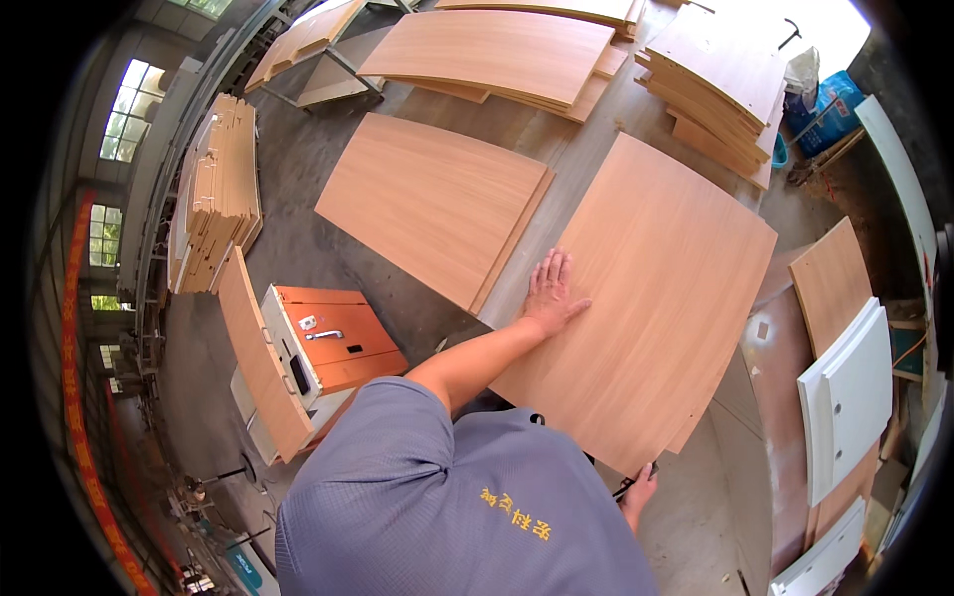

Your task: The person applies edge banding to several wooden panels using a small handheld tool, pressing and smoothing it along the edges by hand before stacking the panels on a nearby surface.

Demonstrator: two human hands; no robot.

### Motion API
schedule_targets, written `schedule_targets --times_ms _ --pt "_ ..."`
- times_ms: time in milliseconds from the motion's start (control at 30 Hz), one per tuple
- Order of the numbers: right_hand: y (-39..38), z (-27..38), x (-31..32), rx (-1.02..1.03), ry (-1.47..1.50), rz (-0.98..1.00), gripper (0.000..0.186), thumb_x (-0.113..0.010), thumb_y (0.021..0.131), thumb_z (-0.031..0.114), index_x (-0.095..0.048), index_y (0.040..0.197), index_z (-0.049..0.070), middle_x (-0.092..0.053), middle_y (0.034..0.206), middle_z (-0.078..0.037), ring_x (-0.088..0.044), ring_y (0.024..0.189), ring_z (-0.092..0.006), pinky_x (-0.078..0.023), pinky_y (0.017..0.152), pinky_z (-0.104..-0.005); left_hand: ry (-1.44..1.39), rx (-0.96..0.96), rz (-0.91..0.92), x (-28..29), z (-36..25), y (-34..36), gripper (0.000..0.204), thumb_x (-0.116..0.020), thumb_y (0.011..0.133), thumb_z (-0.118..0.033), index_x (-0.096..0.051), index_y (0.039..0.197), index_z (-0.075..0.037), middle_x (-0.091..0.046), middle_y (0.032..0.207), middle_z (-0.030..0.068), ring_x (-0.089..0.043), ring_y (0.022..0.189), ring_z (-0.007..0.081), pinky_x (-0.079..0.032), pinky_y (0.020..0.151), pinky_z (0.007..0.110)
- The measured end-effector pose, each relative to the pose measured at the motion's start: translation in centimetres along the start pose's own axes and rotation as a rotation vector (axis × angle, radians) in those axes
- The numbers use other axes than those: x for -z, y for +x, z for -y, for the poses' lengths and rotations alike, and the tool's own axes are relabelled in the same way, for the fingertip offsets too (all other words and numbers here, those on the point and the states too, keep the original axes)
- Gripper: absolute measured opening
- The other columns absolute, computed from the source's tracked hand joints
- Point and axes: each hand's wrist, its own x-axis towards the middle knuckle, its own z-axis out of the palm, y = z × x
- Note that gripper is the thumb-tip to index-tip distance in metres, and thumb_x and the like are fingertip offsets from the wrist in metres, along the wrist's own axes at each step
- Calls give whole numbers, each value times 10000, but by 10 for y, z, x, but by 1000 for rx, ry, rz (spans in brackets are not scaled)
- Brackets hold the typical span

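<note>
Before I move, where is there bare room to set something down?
The wood panel is bare right of the left hand; so is the panel stack left of that hand. Bare floor shows between that stack and the orange cabinet. Crowded: the far right, with white panels.

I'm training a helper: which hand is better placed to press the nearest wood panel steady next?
Probably the left hand: it lies palm-down on the panel. The right hand is low by its near end, beside something black.
</note>
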Motion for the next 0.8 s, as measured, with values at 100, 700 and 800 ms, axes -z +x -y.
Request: schedule_targets --times_ms 100,700,800 --pt "12 -10 16 61 -123 121 295 -542 1016 275 -579 1188 38 -610 898 3 -538 676 -85 -430 546 -259 -167 -68 81 14 32 13 843 -566 890 -586 -340 1426 24 -318 1527 207 -323 1403 348 -343 1116 473" --pt "-42 94 -203 256 -681 413 324 -693 888 148 -598 1150 -17 -654 839 -38 -577 690 -106 -485 636 -274 -582 737 -169 40 367 -93 765 -522 884 -701 -562 637 22 -558 653 278 -597 632 430 -461 604 478" --pt "-27 136 -312 327 -646 645 268 -714 850 112 -642 1057 -42 -680 881 -47 -601 744 -121 -498 698 -284 -599 937 -186 63 436 -119 785 -521 863 -728 -656 761 38 -644 776 287 -648 789 453 -486 710 499"
